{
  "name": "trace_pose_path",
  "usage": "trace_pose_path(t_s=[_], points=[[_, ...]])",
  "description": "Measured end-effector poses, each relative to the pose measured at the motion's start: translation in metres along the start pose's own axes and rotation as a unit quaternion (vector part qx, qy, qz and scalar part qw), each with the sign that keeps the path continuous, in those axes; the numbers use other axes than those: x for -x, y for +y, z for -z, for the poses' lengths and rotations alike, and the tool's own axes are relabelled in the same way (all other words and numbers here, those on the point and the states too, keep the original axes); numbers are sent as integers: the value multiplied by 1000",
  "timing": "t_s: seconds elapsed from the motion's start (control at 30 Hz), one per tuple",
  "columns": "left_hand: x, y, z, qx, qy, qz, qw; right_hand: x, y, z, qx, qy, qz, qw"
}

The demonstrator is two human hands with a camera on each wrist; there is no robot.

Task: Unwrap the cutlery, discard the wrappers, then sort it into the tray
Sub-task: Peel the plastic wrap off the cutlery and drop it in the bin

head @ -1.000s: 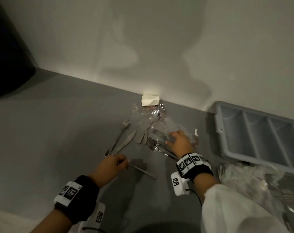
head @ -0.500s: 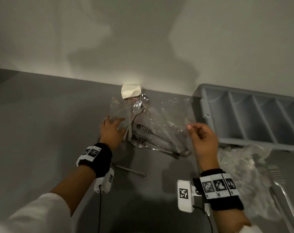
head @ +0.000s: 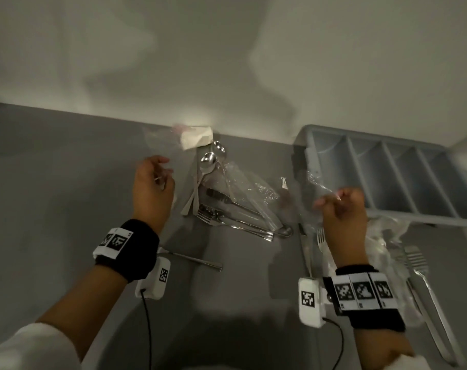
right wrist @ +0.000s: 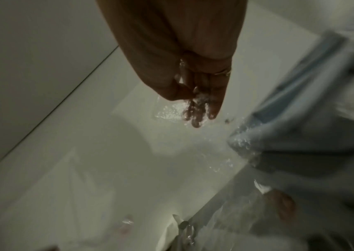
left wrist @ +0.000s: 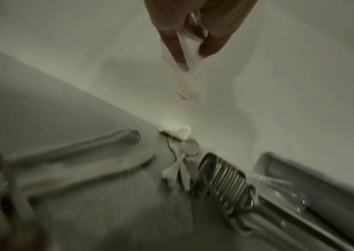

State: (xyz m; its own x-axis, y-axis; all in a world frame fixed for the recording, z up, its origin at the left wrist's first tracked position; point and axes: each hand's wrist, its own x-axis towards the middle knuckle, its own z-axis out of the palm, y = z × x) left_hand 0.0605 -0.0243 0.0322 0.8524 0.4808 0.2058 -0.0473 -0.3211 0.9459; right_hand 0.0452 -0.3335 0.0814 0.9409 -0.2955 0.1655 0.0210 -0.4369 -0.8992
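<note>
Grey counter [head: 53,182], each raised hand, left [head: 152,188] and right [head: 343,209], pinching a clear plastic wrapper [head: 160,134] above loose cutlery [head: 221,212].

The worktop [head: 53,182] fills the lower part of the head view, and the wall [head: 227,49] stands behind it. The tray [head: 387,180] lies at the right of the frame against the wall. A folded paper [head: 196,136] sits at the wall in the upper centre, with two spoons [head: 208,161] just before it. Below the spoons lies a heap of forks and knives [head: 235,220], partly under a wrapper [head: 248,190]. The left hand [head: 152,190] is left of this heap, the right hand [head: 343,212] right of it, before the tray. A lone piece of cutlery [head: 195,260] lies lower, between the wrists. Crumpled wrappers [head: 384,241] and forks [head: 419,271] lie at lower right, before the tray.
</note>
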Motion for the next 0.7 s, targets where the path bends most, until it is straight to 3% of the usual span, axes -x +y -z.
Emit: trace_pose_path(t_s=[0.13,0.27,0.4,0.5,0.63,0.7], points=[[-4,10,22,5,-3,-27,1000,-28,-22,-24,92,-68,59,992],[-5,15,42,-76,-9,-56,996,-54,-30,-62,117,-180,4,977],[3,22,59,-127,7,-45,991,-73,-10,-106,228,-220,-36,948],[11,27,73,-139,15,-34,990,-78,10,-131,362,-292,-60,883],[25,27,93,-209,31,-31,977,-77,31,-153,532,-349,-2,771],[30,25,100,-218,30,-32,975,-81,41,-161,558,-351,8,752]])
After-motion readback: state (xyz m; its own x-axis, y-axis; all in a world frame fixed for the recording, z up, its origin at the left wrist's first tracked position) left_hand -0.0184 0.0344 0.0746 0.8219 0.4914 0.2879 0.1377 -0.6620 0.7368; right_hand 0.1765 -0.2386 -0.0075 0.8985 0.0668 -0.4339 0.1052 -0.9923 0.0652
